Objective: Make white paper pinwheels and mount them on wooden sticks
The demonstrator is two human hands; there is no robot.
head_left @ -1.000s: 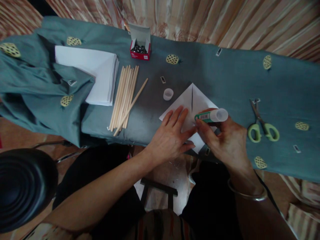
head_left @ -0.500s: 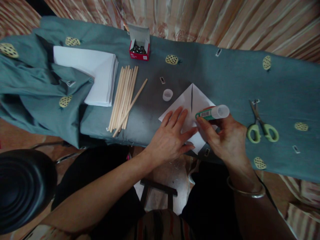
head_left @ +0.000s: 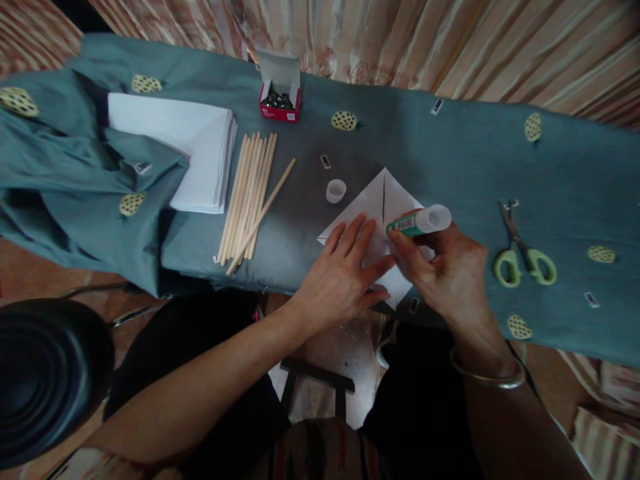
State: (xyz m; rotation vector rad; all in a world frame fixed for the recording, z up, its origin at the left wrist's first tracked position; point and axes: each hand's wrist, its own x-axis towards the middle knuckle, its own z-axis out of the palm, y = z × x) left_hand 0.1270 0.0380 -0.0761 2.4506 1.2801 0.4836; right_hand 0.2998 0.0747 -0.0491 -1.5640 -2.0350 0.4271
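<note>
A white sheet of paper point(head_left: 367, 200) with a dark slit from its far corner lies cornerwise at the table's near edge. My left hand point(head_left: 345, 270) rests flat on it, fingers spread. In my right hand point(head_left: 445, 267) is a glue stick point(head_left: 413, 222) with a green label, held tilted, its lower end against the paper near the slit. My fingers partly hide that end. Beyond my left fingertips stands the glue stick's white cap point(head_left: 336, 191), off the tube. Scissors point(head_left: 525, 250) with green handles lie to the right of my right hand.
Several wooden sticks point(head_left: 253, 193) lie left of the paper, one slanting across the others. Further left is a stack of white paper point(head_left: 200, 140), partly under bunched tablecloth point(head_left: 95, 167). An open red box point(head_left: 280, 107) of small dark metallic items stands at the back. A black stool point(head_left: 50, 380) is lower left.
My right hand has slid slightly to the left with the glue stick, toward the slit. My left hand stays in place on the paper.
</note>
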